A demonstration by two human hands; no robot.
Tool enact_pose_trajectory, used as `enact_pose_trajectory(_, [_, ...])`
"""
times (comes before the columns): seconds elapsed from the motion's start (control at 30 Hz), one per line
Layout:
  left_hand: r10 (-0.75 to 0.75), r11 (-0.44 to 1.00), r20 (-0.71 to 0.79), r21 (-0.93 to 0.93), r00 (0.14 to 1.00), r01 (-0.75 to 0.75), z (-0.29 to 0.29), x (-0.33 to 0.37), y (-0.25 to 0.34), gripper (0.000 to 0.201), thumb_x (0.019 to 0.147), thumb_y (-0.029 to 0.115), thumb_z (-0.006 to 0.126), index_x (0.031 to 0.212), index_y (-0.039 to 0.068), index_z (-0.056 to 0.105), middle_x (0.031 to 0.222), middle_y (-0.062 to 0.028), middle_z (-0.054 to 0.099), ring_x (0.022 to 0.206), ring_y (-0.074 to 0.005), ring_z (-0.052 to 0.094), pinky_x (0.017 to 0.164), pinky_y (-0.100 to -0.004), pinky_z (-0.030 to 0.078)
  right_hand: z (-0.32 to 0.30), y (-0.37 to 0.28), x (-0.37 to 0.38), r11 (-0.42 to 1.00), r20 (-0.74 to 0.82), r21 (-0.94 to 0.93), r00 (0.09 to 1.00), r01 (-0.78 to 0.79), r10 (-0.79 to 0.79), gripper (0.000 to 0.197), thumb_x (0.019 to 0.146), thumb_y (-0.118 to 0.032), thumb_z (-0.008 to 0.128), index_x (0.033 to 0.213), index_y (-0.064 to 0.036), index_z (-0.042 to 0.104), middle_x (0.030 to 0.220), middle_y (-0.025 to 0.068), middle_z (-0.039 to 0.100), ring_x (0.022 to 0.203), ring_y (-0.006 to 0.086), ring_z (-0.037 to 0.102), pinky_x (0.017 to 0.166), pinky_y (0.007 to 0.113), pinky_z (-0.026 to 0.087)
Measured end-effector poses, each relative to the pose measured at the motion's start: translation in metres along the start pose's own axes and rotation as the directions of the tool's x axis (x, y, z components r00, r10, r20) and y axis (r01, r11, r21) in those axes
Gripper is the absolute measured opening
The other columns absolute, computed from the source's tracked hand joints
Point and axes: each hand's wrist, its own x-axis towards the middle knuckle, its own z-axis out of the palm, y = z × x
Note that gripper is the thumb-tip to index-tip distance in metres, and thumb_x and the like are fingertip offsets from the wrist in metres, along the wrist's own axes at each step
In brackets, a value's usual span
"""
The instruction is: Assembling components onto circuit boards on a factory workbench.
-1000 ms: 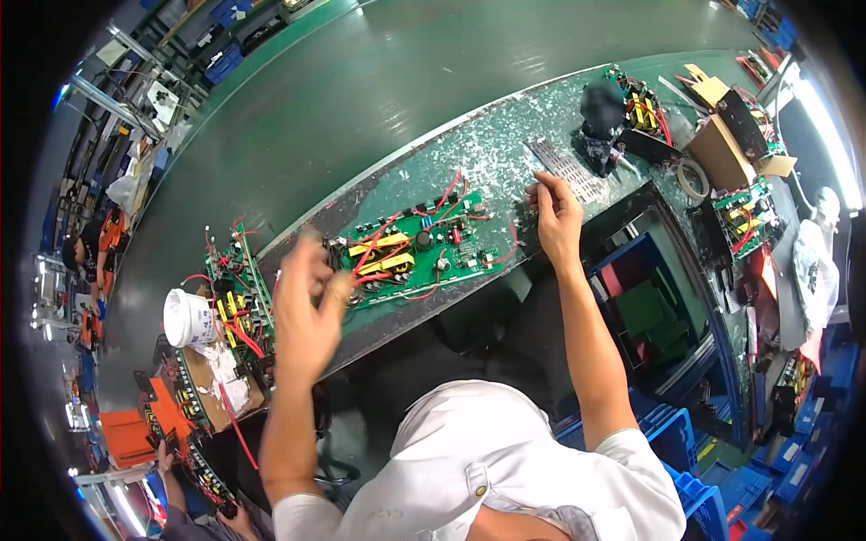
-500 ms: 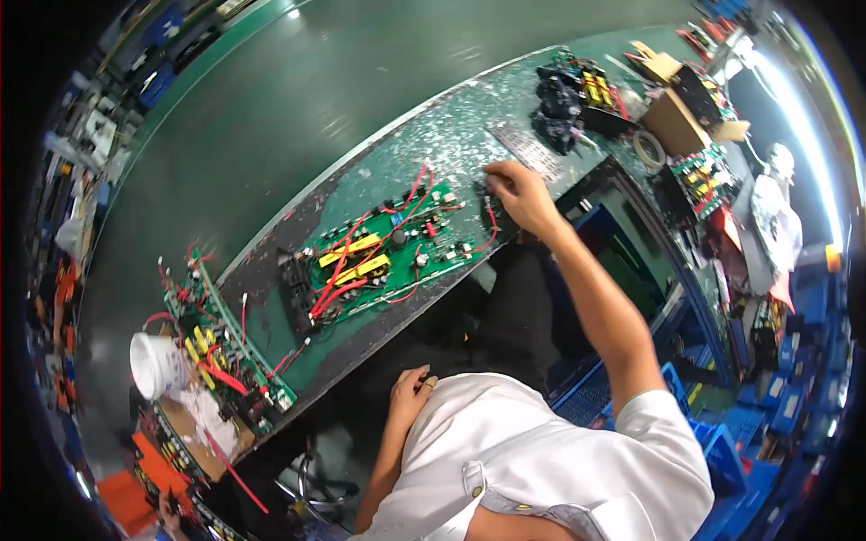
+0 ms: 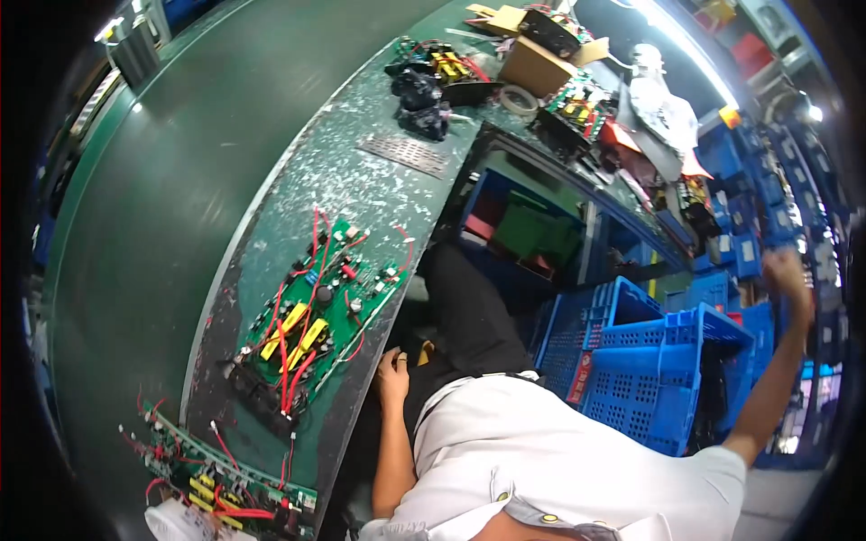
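Green printed circuit board with red wires and yellow block components [image 3: 316, 316]: flat on speckled green bench top [image 3: 361, 194], near its front edge, untouched by either hand. Left hand [image 3: 392, 374] just beside board's lower right corner, below bench edge, resting against dark trousers; fingers loosely curled, nothing seen in them. Right hand [image 3: 787, 275] well apart from board, raised far out to the right above stacked blue perforated plastic crates [image 3: 649, 361]; looks balled up but blurred, so cannot tell how far closed or whether anything held.

Step, as judged: hands-off moment at the board, right arm stretched toward crate side. Any pick from there calls for a lowered hand and spread fingers over the crate rim.

Further out: second green board with red wires [image 3: 216, 478] at lower left, perforated metal plate [image 3: 406, 155], black parts [image 3: 419, 99], tape roll [image 3: 519, 99], brown cardboard box [image 3: 537, 65], dark green conveyor belt [image 3: 162, 180] behind bench.
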Motion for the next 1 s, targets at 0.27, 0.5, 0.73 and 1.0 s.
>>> enact_pose_trajectory(0.27, [-0.075, 0.985, 0.13, 0.167, 0.989, 0.052, -0.003, -0.006, 0.01, 0.026, 0.092, 0.024, 0.061, 0.111, 0.008, 0.069, 0.107, -0.0132, 0.067, 0.091, -0.0328, 0.066, 0.08, -0.0416, 0.052, 0.269, 0.142, -0.162, 0.742, 0.421, 0.336, 0.797, -0.581, 0.433, 0.048, 0.091, -0.018, 0.066, 0.133, 0.0016, 0.054, 0.116, 0.0168, 0.067, 0.099, 0.0279, 0.066, 0.088, 0.042, 0.054])
enact_pose_trajectory(0.5, [-0.16, 0.965, 0.122, 0.226, 0.98, 0.13, -0.007, -0.011, 0.035, 0.023, 0.092, 0.026, 0.06, 0.109, 0.013, 0.069, 0.108, -0.0089, 0.068, 0.098, -0.0358, 0.064, 0.08, -0.0483, 0.05, 0.289, 0.124, -0.155, 0.307, 0.341, 0.841, 0.878, -0.445, 0.336, 0.025, 0.093, -0.021, 0.06, 0.11, -0.003, 0.061, 0.099, 0.0106, 0.068, 0.086, 0.0242, 0.065, 0.079, 0.042, 0.055])
enact_pose_trajectory(0.73, [-0.204, 0.963, 0.202, 0.215, 0.958, 0.16, 0.002, -0.026, 0.024, 0.022, 0.09, 0.02, 0.056, 0.103, 0.011, 0.07, 0.092, -0.0177, 0.069, 0.087, -0.0391, 0.066, 0.076, -0.0509, 0.052, 0.334, -0.089, 0.072, 0.626, 0.623, 0.629, 0.78, -0.46, -0.053, 0.025, 0.091, -0.024, 0.061, 0.107, -0.0041, 0.062, 0.094, 0.0099, 0.067, 0.081, 0.0233, 0.064, 0.074, 0.041, 0.054])
enact_pose_trajectory(1.0, [-0.29, 0.858, 0.014, -0.44, 0.957, 0.267, -0.012, -0.033, 0.035, 0.019, 0.089, 0.022, 0.06, 0.093, 0.006, 0.07, 0.092, -0.0175, 0.069, 0.084, -0.0391, 0.064, 0.077, -0.0506, 0.05, 0.462, -0.364, 0.15, 0.95, 0.911, 0.264, 0.368, -0.169, -0.188, 0.025, 0.089, -0.026, 0.063, 0.103, -0.0053, 0.063, 0.089, 0.009, 0.067, 0.075, 0.0223, 0.062, 0.068, 0.04, 0.053])
